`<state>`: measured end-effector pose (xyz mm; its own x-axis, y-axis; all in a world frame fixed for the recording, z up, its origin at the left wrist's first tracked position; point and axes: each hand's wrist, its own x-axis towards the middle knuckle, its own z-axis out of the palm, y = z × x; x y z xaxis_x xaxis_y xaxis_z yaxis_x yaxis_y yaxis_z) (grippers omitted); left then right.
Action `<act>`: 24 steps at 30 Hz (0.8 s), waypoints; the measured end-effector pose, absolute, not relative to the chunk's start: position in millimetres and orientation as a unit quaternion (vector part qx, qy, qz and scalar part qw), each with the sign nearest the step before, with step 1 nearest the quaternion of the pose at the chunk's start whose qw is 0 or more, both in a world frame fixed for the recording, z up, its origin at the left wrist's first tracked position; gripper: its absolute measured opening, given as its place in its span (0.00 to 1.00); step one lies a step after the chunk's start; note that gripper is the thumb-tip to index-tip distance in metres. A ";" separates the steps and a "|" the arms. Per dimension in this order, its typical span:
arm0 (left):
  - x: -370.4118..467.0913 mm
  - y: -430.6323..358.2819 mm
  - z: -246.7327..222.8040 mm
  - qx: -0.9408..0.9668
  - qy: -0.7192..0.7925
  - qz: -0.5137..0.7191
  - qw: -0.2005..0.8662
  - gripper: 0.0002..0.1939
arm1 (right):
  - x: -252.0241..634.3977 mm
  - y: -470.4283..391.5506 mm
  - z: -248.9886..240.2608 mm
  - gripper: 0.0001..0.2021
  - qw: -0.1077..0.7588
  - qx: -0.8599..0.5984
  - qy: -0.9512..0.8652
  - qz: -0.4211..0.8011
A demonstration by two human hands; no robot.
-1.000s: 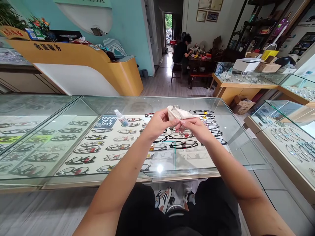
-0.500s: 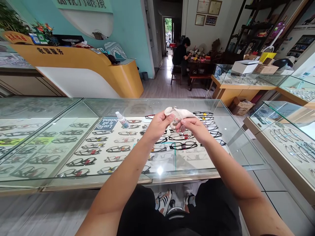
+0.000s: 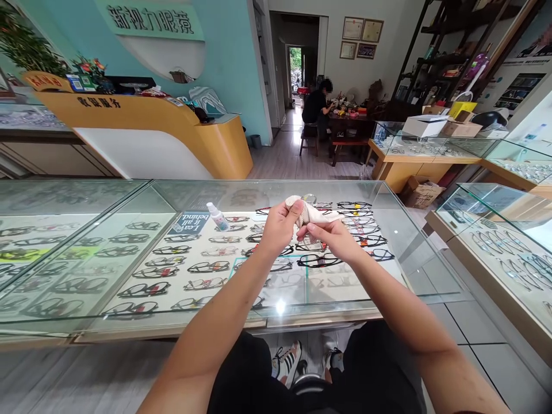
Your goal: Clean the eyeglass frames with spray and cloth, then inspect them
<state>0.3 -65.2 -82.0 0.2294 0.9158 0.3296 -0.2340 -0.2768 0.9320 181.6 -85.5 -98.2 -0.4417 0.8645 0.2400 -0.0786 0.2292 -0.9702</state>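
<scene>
Above the glass showcase, my left hand (image 3: 281,223) is closed, its thumb and fingers pinching a whitish cleaning cloth (image 3: 319,215). A clear round lens (image 3: 309,198) of a pair of thin-framed eyeglasses shows at the cloth's upper edge; the cloth and my fingers hide much of the frame. My right hand (image 3: 330,236) is closed too, its fingertips gripping the lower part of the eyeglasses just under the cloth. To the left on the glass stands a white spray bottle (image 3: 218,217) with a clear lower part.
Rows of eyeglasses (image 3: 209,267) lie inside the glass showcase (image 3: 276,313). A blue printed card (image 3: 188,223) is beside the bottle. Another showcase (image 3: 495,241) stands at right, an orange counter (image 3: 224,144) at back left. A seated person (image 3: 317,106) is at a far table.
The cloth has shifted over the eyeglasses, and the lens that showed between my hands is now covered while one shows above. The view has tilted slightly upward.
</scene>
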 end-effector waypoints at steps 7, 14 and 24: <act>-15.3 -52.9 -86.2 0.584 0.258 0.480 0.602 0.26 | 186.0 -80.1 -98.9 0.25 0.464 -0.313 -0.631 0.537; -4.8 -61.5 -85.5 0.601 0.236 0.484 0.591 0.24 | 180.8 -87.1 -99.7 0.28 0.445 -0.314 -0.656 0.522; -2.1 -56.3 -88.0 0.504 0.268 0.559 0.602 0.32 | 177.0 -87.7 -101.9 0.29 0.459 -0.320 -0.657 0.506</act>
